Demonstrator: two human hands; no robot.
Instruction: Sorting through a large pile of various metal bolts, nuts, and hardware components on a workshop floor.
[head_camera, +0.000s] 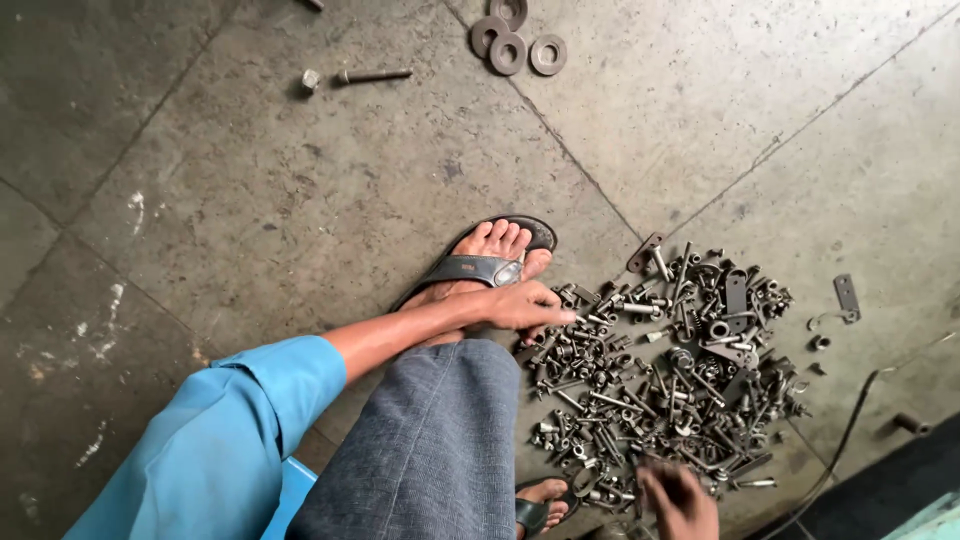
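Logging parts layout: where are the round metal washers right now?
In the head view, the four round metal washers lie clustered on the concrete floor at top centre, right of a lone bolt, far from the hardware pile.

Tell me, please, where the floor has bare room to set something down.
Bare floor lies left of the sandalled foot, below the bolt, and at upper right beyond the washers. The hardware pile under both hands is crowded.
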